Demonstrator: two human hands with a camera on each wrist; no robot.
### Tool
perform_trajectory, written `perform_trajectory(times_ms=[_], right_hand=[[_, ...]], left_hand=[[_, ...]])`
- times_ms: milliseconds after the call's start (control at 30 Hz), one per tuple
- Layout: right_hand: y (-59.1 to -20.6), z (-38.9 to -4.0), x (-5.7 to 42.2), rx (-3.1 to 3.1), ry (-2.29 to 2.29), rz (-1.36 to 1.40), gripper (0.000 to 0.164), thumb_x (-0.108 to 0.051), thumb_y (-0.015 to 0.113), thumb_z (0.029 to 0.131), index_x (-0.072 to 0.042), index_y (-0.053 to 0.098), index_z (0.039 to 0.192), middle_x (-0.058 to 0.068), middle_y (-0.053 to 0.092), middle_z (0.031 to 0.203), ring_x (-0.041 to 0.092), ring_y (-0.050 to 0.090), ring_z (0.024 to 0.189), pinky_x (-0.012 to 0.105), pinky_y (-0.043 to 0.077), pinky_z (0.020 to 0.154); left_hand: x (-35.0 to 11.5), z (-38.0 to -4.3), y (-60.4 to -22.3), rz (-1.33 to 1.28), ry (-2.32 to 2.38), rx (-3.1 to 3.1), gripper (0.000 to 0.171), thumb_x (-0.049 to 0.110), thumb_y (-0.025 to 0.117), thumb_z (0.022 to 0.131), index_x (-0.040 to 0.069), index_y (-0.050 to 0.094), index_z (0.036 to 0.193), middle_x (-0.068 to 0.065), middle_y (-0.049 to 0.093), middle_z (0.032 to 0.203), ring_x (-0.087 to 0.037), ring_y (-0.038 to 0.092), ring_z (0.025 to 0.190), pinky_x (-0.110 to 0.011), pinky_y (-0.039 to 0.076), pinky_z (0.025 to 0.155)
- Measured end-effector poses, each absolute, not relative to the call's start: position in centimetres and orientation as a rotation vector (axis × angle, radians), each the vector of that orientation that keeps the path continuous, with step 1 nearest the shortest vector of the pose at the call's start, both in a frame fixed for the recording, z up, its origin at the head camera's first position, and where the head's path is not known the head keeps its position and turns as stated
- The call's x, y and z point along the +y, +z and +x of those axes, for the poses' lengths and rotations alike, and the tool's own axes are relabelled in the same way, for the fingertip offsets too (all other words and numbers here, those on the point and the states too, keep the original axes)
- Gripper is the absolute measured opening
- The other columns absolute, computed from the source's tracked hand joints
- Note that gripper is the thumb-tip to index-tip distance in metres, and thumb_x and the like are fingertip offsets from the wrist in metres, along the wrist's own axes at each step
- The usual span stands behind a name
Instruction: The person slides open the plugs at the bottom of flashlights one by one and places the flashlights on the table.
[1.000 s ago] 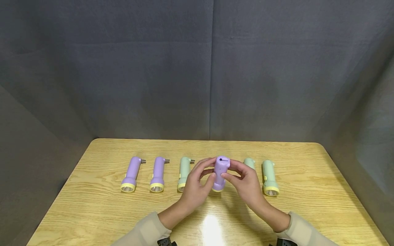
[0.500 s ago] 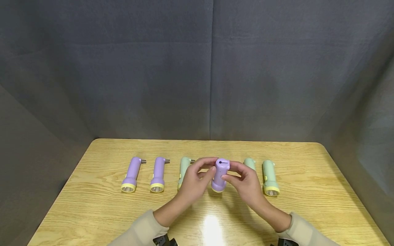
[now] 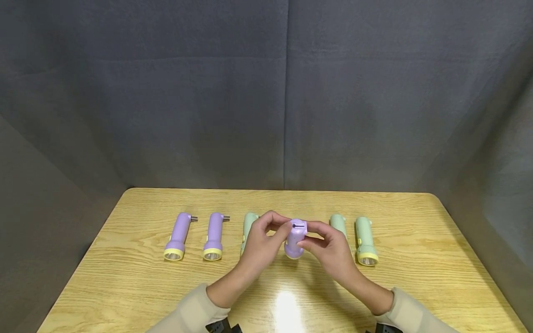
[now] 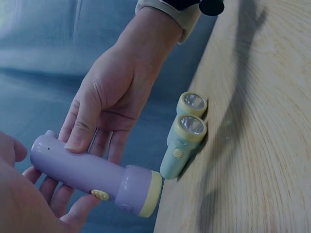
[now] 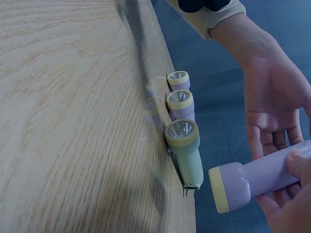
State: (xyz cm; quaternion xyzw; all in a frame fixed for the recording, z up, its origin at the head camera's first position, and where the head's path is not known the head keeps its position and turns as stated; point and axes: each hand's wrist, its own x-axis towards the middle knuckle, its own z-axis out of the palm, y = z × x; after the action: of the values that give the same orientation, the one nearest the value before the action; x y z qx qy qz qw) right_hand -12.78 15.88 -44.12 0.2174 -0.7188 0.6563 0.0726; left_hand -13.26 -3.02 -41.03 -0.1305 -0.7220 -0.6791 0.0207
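A purple flashlight (image 3: pixel 294 243) with a yellow rim is held up over the table's middle, lens end down and tilted. Its tail end, with a dark slot and small knob, faces up. My right hand (image 3: pixel 330 247) pinches it, thumb on the near side and fingers behind. My left hand (image 3: pixel 261 245) has its thumb at the tail end beside the slot, fingers behind the body. In the left wrist view a yellow switch (image 4: pixel 100 194) shows on the flashlight's side, near the left fingers. No prongs stick out of it in view.
Two purple flashlights (image 3: pixel 180 233) with metal prongs out lie on the left of the wooden table (image 3: pixel 125 286). A green one (image 3: pixel 248 226) is partly hidden by the left hand; its prongs show in the right wrist view. Two green flashlights (image 3: pixel 365 238) lie on the right.
The left thumb has moved from the flashlight's side up to its tail end. The flashlight has come down slightly, and its tail tilts more toward me. The right hand keeps its grip.
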Motion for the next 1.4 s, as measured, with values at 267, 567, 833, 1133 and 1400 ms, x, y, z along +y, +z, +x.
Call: perform_trajectory(times_ms=[267, 567, 833, 1133, 1400], right_hand=[[-44.07, -12.73, 15.83, -2.150, 2.011, 0.658, 0.034, 0.013, 0.074, 0.084, 0.011, 0.066, 0.117, 0.004, 0.070, 0.118, 0.017, 0.071, 0.103, 0.034, 0.059, 0.087], [-43.99, -12.77, 15.65, -2.149, 2.009, 0.660, 0.033, 0.013, 0.073, 0.084, 0.012, 0.066, 0.116, 0.010, 0.070, 0.119, 0.017, 0.071, 0.104, 0.034, 0.059, 0.087], [-44.07, -12.78, 15.34, -2.155, 1.986, 0.652, 0.034, 0.014, 0.073, 0.083, 0.012, 0.067, 0.116, 0.021, 0.068, 0.119, 0.015, 0.071, 0.105, 0.033, 0.059, 0.087], [-44.08, -12.78, 15.19, -2.147, 1.992, 0.653, 0.033, 0.014, 0.073, 0.083, 0.012, 0.067, 0.115, 0.018, 0.069, 0.118, 0.016, 0.071, 0.105, 0.034, 0.059, 0.087], [-44.08, -12.69, 15.06, -2.120, 1.989, 0.672, 0.032, 0.016, 0.074, 0.082, 0.013, 0.067, 0.114, 0.004, 0.070, 0.117, 0.013, 0.070, 0.105, 0.034, 0.059, 0.087]], left_hand=[[-2.79, -13.14, -40.72, -0.371, -2.059, -2.255, 0.005, 0.010, 0.066, 0.097, 0.006, 0.069, 0.096, -0.004, 0.070, 0.096, -0.016, 0.062, 0.087, -0.032, 0.049, 0.080], [-2.61, -13.20, -40.54, -0.343, -2.056, -2.255, 0.005, 0.009, 0.066, 0.095, 0.006, 0.067, 0.091, -0.004, 0.070, 0.093, -0.016, 0.061, 0.085, -0.035, 0.049, 0.080], [-2.62, -13.29, -40.38, -0.318, -2.073, -2.266, 0.009, 0.008, 0.067, 0.094, 0.004, 0.064, 0.087, -0.006, 0.069, 0.094, -0.015, 0.059, 0.085, -0.031, 0.048, 0.079], [-2.57, -13.32, -40.34, -0.304, -2.116, -2.238, 0.009, 0.005, 0.068, 0.093, 0.002, 0.063, 0.086, -0.007, 0.068, 0.092, -0.015, 0.058, 0.083, -0.029, 0.047, 0.076], [-2.35, -13.24, -40.38, -0.283, -2.113, -2.235, 0.010, 0.007, 0.071, 0.091, 0.002, 0.063, 0.087, -0.008, 0.066, 0.092, -0.017, 0.060, 0.085, -0.030, 0.050, 0.077]])
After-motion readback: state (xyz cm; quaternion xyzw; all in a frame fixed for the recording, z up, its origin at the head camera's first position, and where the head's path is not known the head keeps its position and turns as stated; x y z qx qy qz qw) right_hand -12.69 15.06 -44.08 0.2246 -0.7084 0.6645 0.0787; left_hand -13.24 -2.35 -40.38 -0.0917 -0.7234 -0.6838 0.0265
